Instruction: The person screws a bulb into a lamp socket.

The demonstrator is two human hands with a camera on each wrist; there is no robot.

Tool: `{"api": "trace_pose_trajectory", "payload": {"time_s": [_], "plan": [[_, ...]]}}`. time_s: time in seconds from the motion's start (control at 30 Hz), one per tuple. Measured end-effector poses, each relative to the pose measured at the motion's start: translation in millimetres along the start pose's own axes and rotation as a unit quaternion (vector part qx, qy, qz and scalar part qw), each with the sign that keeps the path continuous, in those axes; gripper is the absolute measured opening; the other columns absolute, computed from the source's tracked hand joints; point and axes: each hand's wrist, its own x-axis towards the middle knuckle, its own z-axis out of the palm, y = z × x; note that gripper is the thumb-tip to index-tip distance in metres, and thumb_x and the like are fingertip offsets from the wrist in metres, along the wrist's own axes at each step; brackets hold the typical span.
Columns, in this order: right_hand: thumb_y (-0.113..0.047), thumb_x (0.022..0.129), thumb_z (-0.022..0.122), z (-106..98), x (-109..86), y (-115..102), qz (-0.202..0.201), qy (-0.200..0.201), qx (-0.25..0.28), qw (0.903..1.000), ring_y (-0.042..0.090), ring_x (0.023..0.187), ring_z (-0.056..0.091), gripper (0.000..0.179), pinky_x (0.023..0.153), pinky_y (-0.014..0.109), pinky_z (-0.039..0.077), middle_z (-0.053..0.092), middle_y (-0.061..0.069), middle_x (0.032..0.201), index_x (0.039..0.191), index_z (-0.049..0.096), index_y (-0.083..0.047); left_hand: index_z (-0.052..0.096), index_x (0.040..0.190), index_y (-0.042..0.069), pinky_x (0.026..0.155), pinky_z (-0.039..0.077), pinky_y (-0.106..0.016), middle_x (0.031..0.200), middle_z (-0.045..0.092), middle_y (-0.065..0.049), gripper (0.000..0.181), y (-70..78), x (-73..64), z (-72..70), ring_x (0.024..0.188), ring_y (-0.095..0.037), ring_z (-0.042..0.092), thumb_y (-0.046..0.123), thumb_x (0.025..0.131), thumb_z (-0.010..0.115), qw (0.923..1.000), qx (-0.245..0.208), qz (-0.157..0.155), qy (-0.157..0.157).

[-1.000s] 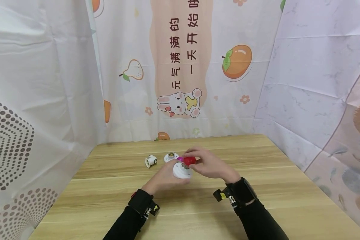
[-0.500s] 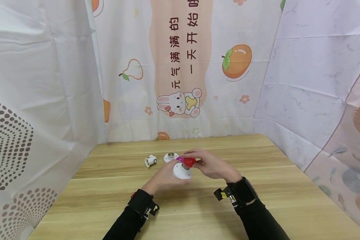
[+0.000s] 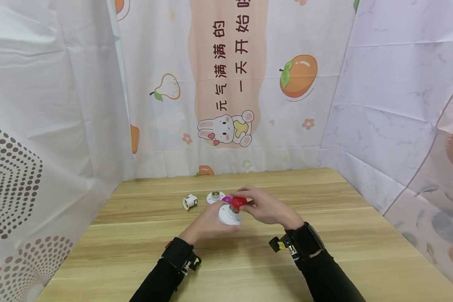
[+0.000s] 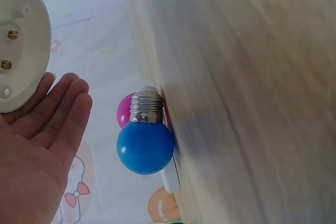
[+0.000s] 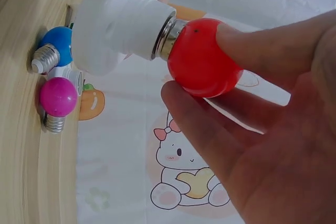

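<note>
Above the table, my left hand [image 3: 207, 221] holds a white round-based lamp socket [image 3: 227, 215] by its base. The underside of that base, with two brass screws, faces the left wrist view. My right hand [image 3: 266, 207] pinches a red light bulb [image 5: 202, 59] between thumb and fingers. The bulb's metal screw end sits in the socket mouth, with part of the metal showing in the right wrist view. Beyond the hands, a magenta bulb [image 5: 58, 97] and a blue bulb [image 4: 145, 148] lie on the table; the head view hides the blue one behind my left hand.
A second round-based socket [image 3: 215, 194] stands on the wooden table [image 3: 143, 251] just beyond my left hand. Left of it lies a white socket [image 3: 190, 202] on its side. Printed curtains [image 3: 158, 138] enclose the table at the back and both sides.
My right fingers and thumb shift slightly around the red bulb, drawing back and then closing in on it again. The left hand and the socket stay nearly still.
</note>
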Motion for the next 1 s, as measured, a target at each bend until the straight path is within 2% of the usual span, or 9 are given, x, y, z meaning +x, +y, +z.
{"api": "trace_pose_trajectory", "payload": {"time_s": [0.17,0.4,0.47,0.57,0.73,0.9,1.0], "plan": [[-0.019,0.097,0.070,1.4,0.1,-1.9,0.040,0.007,0.017,0.9990,0.020,0.099,0.059,0.046,0.081,0.029,0.054,0.060,0.007,0.124,0.142,0.060,-0.011,0.057,0.128,0.019,0.081,0.054,-0.032,0.107,0.066,0.008,0.064,0.5,-0.7,-0.5,0.093,-0.010,0.064,0.046,0.078,0.086,1.0000,0.002,-0.004,-0.001],[-0.028,0.096,0.073,3.9,0.8,-1.5,0.068,0.020,0.026,0.9972,0.021,0.092,0.057,0.048,0.075,0.033,0.052,0.060,0.003,0.109,0.139,0.063,-0.011,0.057,0.127,0.019,0.081,0.054,-0.031,0.107,0.066,0.008,0.063,-0.8,-0.4,-0.2,0.092,-0.010,0.064,0.047,0.078,0.085,1.0000,-0.001,0.002,-0.009],[-0.029,0.095,0.073,4.4,1.3,-2.0,0.074,0.025,0.025,0.9966,0.021,0.093,0.056,0.048,0.075,0.034,0.052,0.060,0.004,0.110,0.138,0.063,-0.009,0.056,0.127,0.019,0.081,0.054,-0.031,0.106,0.066,0.008,0.063,-1.0,0.1,-0.1,0.092,-0.010,0.064,0.047,0.078,0.085,0.9999,0.002,0.001,-0.010],[-0.029,0.094,0.074,5.2,2.3,-3.3,0.079,0.036,0.021,0.9960,0.023,0.099,0.058,0.049,0.079,0.035,0.054,0.060,0.008,0.120,0.137,0.064,-0.007,0.056,0.127,0.018,0.080,0.054,-0.031,0.106,0.065,0.007,0.065,-0.6,0.5,-0.1,0.092,-0.010,0.064,0.049,0.078,0.086,1.0000,0.002,0.000,-0.007],[-0.023,0.093,0.077,7.1,4.5,-3.2,0.042,0.053,0.020,0.9975,0.024,0.109,0.059,0.048,0.089,0.036,0.056,0.058,0.009,0.134,0.136,0.063,-0.008,0.056,0.128,0.018,0.080,0.054,-0.032,0.107,0.065,0.007,0.066,-0.1,0.9,-0.1,0.092,-0.011,0.064,0.048,0.078,0.086,1.0000,-0.002,-0.001,-0.004],[-0.018,0.090,0.079,7.7,5.2,-2.2,-0.009,0.052,0.018,0.9985,0.023,0.108,0.059,0.032,0.086,0.033,0.056,0.063,0.003,0.123,0.121,0.074,-0.010,0.055,0.129,0.019,0.082,0.054,-0.032,0.109,0.064,0.007,0.064,0.2,-0.1,-0.3,0.095,-0.011,0.064,0.042,0.079,0.087,0.9999,-0.009,-0.005,-0.004],[-0.014,0.090,0.078,6.3,4.4,-1.4,-0.024,0.036,0.018,0.9989,0.025,0.108,0.060,0.029,0.087,0.034,0.057,0.063,0.005,0.122,0.119,0.075,-0.008,0.055,0.129,0.018,0.082,0.054,-0.032,0.109,0.064,0.008,0.064,0.9,-1.0,-0.5,0.094,-0.011,0.063,0.040,0.079,0.087,0.9999,-0.008,-0.012,-0.002]]}}
